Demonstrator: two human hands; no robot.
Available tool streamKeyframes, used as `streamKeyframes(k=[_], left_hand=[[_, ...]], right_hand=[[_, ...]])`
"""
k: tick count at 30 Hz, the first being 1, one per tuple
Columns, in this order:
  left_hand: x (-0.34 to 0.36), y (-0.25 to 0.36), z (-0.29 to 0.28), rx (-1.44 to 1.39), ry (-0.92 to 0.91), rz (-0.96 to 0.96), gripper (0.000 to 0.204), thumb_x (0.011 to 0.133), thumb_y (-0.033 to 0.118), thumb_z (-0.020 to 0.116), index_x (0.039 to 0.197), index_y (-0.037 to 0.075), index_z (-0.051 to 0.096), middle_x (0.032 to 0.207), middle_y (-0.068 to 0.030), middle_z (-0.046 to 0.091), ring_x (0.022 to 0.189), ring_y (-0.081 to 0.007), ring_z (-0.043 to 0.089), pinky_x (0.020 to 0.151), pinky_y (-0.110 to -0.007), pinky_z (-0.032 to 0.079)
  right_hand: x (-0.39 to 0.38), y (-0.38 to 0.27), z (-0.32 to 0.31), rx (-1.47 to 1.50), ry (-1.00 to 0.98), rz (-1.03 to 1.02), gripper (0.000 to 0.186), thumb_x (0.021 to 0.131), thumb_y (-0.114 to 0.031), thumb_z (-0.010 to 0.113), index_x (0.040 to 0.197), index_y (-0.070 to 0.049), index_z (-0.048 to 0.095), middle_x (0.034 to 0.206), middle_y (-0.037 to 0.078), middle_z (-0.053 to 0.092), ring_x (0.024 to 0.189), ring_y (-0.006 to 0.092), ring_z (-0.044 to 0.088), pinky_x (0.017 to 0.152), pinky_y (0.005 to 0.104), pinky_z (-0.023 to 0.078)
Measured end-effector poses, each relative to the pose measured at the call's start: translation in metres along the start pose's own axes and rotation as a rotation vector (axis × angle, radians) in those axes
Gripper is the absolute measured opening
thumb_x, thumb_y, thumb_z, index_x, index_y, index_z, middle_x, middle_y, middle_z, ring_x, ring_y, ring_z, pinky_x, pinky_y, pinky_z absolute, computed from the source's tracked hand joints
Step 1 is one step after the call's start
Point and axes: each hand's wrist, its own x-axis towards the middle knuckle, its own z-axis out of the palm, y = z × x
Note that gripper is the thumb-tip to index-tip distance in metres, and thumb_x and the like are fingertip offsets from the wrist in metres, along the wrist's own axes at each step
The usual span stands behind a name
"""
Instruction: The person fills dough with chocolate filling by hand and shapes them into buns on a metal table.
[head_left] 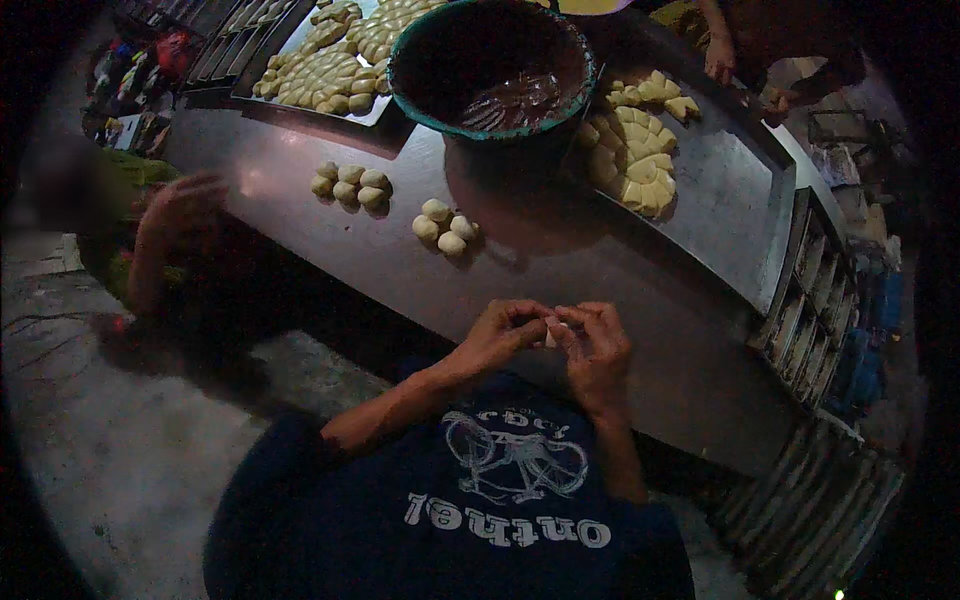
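Over the near edge of the table, my left hand (503, 332) and my right hand (598, 352) meet with their fingers bent inward. Between the fingertips shows a small pale piece (550, 338), mostly hidden; it looks like dough, though I cannot be sure. Both hands are closed around it. Ahead and to the left of them, a small cluster of round dough balls (445, 228) rests on the table. Farther left sits another group of dough balls (350, 185), placed in two rows.
A large dark basin with a green rim (478, 132) stands beyond the balls, brown stuff inside. At right, a metal tray (735, 215) holds cut dough pieces (637, 160). A dough-filled tray (325, 85) lies far left. Other people's hands (720, 58) and an arm (160, 235) are nearby.
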Motion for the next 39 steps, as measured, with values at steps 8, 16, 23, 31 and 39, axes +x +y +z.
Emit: streamKeyframes(k=[8,16,23,31,39], left_hand=[[-0.008,0.01,0.023,-0.012,0.073,-0.244,0.032,0.097,0.036,0.06,0.104,0.006,0.067,0.096,-0.0012,0.066,0.088,-0.0086,0.058,0.08,-0.026,0.045],[-0.005,0.012,0.026,-0.081,0.097,-0.224,0.018,0.095,0.022,0.064,0.096,0.004,0.068,0.091,-0.0007,0.067,0.079,-0.0066,0.057,0.071,-0.022,0.044],[-0.001,0.007,0.024,0.004,0.082,-0.214,0.017,0.092,0.019,0.064,0.099,0.003,0.066,0.093,-0.0016,0.067,0.086,-0.0093,0.06,0.078,-0.026,0.048],[0.001,0.024,0.027,0.345,0.052,0.099,0.025,0.091,0.009,0.064,0.114,0.001,0.061,0.096,-0.0084,0.069,0.088,-0.0171,0.065,0.081,-0.03,0.05],[-0.007,0.057,0.012,0.896,-0.052,0.393,0.056,0.081,0.003,0.072,0.133,0.009,0.053,0.133,-0.0134,0.057,0.129,-0.03,0.049,0.105,-0.044,0.04]], right_hand=[[-0.013,0.029,-0.015,0.175,-0.171,0.409,0.015,0.086,-0.017,0.073,0.087,-0.002,0.07,0.08,0.007,0.067,0.071,0.0152,0.063,0.064,0.0291,0.049],[-0.017,0.052,-0.013,0.765,-0.258,0.746,0.018,0.087,-0.019,0.073,0.09,-0.002,0.068,0.082,0.005,0.068,0.071,0.0101,0.062,0.064,0.0252,0.049],[-0.021,0.065,-0.025,1.002,-0.387,0.887,0.016,0.086,-0.017,0.073,0.09,-0.002,0.067,0.083,0.005,0.068,0.071,0.0112,0.062,0.067,0.0247,0.05],[-0.023,0.084,-0.011,1.202,-0.545,0.921,0.039,0.088,-0.023,0.073,0.119,-0.002,0.061,0.102,0.004,0.067,0.084,0.0114,0.063,0.075,0.0266,0.052],[-0.018,0.08,0.01,1.375,-0.523,0.642,0.049,0.087,-0.013,0.072,0.132,-0.002,0.055,0.112,0.006,0.066,0.102,0.0145,0.063,0.085,0.0299,0.054]])
